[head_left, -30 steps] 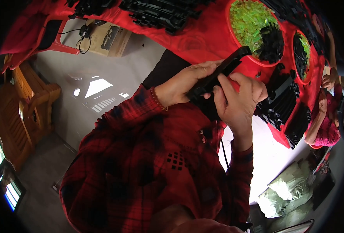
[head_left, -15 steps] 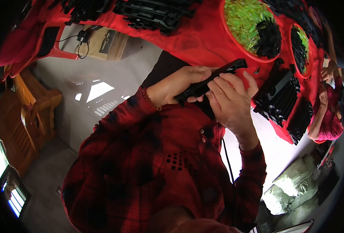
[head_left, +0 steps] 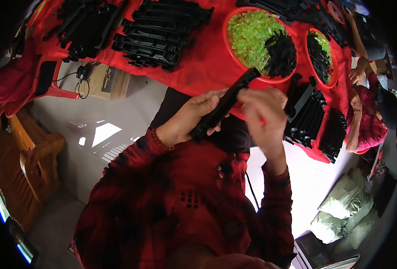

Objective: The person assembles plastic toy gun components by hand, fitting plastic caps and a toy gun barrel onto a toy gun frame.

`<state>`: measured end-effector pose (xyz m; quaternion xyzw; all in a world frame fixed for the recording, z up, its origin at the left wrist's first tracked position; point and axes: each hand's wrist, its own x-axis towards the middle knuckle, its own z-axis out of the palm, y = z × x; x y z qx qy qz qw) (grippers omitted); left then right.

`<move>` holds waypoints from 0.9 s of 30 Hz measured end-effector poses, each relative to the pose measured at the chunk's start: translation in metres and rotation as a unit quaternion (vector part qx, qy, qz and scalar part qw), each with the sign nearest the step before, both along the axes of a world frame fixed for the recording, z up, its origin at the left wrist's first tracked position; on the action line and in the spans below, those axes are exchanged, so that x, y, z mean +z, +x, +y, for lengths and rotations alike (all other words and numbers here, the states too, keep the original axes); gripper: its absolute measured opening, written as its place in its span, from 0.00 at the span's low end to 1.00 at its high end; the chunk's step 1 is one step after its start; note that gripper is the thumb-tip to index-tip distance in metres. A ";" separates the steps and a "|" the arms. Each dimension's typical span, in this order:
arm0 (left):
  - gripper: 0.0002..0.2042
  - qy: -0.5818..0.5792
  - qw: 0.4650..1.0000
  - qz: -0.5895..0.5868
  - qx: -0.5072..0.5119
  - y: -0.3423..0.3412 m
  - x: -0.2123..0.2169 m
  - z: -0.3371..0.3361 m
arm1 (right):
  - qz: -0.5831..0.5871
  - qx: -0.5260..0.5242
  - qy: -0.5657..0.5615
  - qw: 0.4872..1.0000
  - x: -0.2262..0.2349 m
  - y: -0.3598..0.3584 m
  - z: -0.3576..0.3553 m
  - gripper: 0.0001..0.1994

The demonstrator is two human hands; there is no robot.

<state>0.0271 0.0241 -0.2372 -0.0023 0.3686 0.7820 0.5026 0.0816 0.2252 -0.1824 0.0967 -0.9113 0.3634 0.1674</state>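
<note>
Gripping the black bar [head_left: 224,105], the left hand [head_left: 187,116] should brace it steady; the right hand [head_left: 266,111], beside that grip, is blurred, its hold not determinable.

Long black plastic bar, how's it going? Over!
Left hand: grip closed on the bar. Right hand: beside it, blurred, contact unclear. Nothing seen blocking; round red basin behind its upper end.

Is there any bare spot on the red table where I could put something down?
Yes: bare red cloth shows between the rows of black parts and the big tub, beyond the held black bar. It's crowded farther right, with the small tub and stacked black bars.
</note>
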 end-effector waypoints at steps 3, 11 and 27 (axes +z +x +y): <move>0.22 0.006 1.000 -0.001 0.009 -0.002 -0.019 0.002 | 0.017 -0.216 -0.065 0.974 -0.022 -0.023 0.025 0.08; 0.19 -0.023 0.998 -0.051 0.018 -0.008 -0.028 0.004 | 0.142 -0.292 0.117 0.938 -0.060 -0.107 0.069 0.08; 0.18 0.000 0.998 -0.057 0.021 -0.016 -0.036 0.003 | 0.008 -0.327 0.184 0.927 -0.067 -0.144 0.095 0.08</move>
